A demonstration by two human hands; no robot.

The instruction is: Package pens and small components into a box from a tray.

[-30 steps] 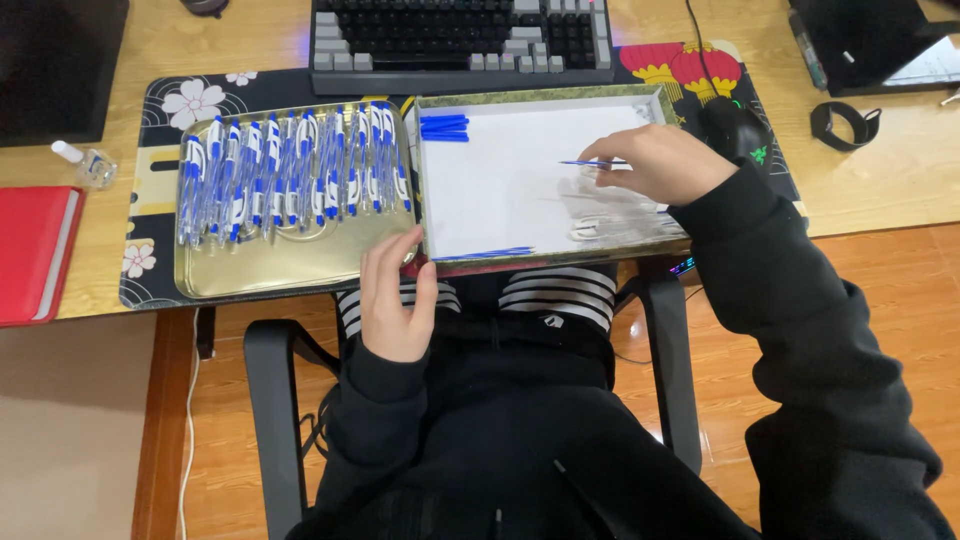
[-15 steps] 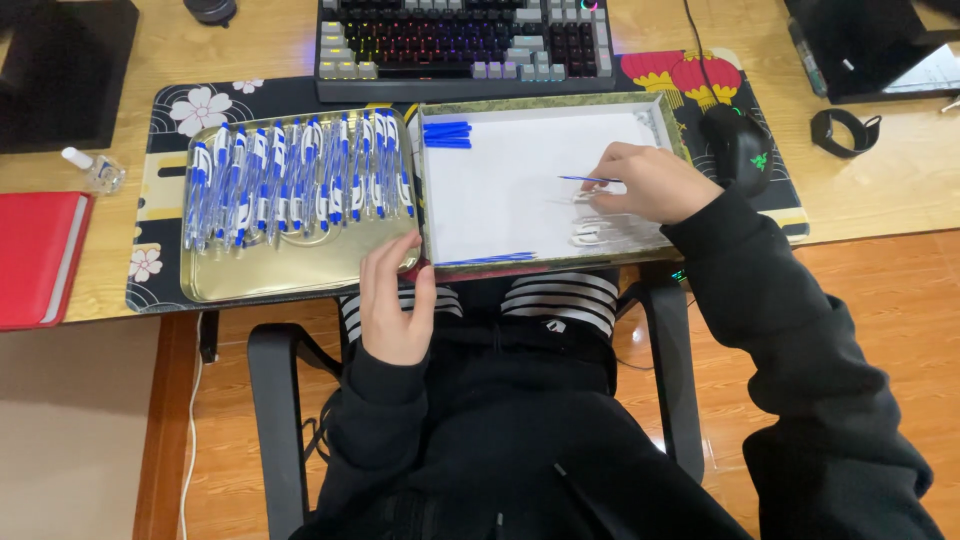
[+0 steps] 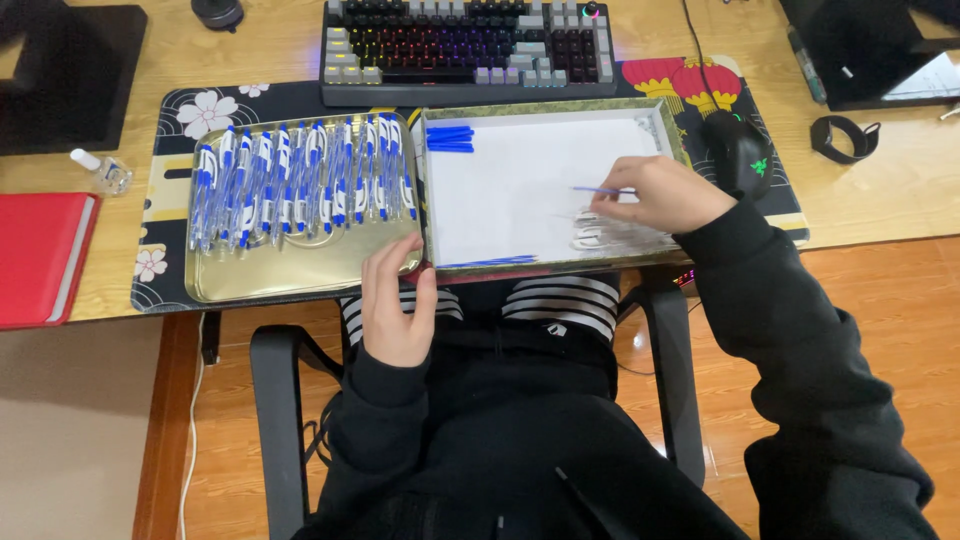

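Pinched between the fingertips of the right hand (image 3: 662, 193): a thin blue pen refill (image 3: 598, 189), its tip sticking out to the left, held just above the white-lined tray (image 3: 520, 180). Below that hand, lying on the tray's white floor near its right edge, a small cluster of clear pen barrels (image 3: 605, 232), too faint to count. Up in the tray's far left corner, a short stack of blue caps or refills (image 3: 450, 138); along the tray's near rim, one more blue refill (image 3: 490, 262) lying flat.

Left hand (image 3: 397, 300) resting with fingers loosely spread and curled on the near edge where the white-lined tray meets the gold tray (image 3: 300, 270), gripping nothing else.

Left of the white-lined tray, touching it, the gold tray carrying a row of assembled blue-and-white pens (image 3: 300, 180) laid side by side. Beyond the white-lined tray, a keyboard (image 3: 465, 45) with lit keys. Right of it, a black mouse (image 3: 740, 150) on a patterned desk mat (image 3: 175, 170). Far left of the tray, a red notebook (image 3: 40, 255) and a small clear bottle (image 3: 100, 170).
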